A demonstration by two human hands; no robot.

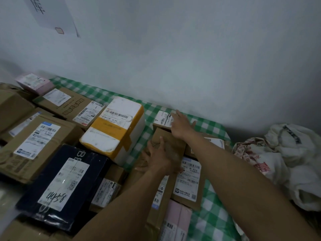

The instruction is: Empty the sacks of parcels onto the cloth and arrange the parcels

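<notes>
Many parcels lie on a green-and-white checked cloth (151,108) along a white wall. My left hand (159,158) lies flat with spread fingers on a brown cardboard box (175,143) near the middle. My right hand (180,126) reaches further back, its straight fingers resting on a small brown box with a white label (162,119) by the wall. A white foam box with yellow tape (114,127) sits to the left. A dark blue box (57,186) with a handwritten label lies at the front left.
Crumpled white sacks (284,162) lie in a heap at the right, off the cloth. Brown cartons (34,145) crowd the left side. A pink parcel (177,221) lies at the front. A paper sheet (52,14) hangs on the wall.
</notes>
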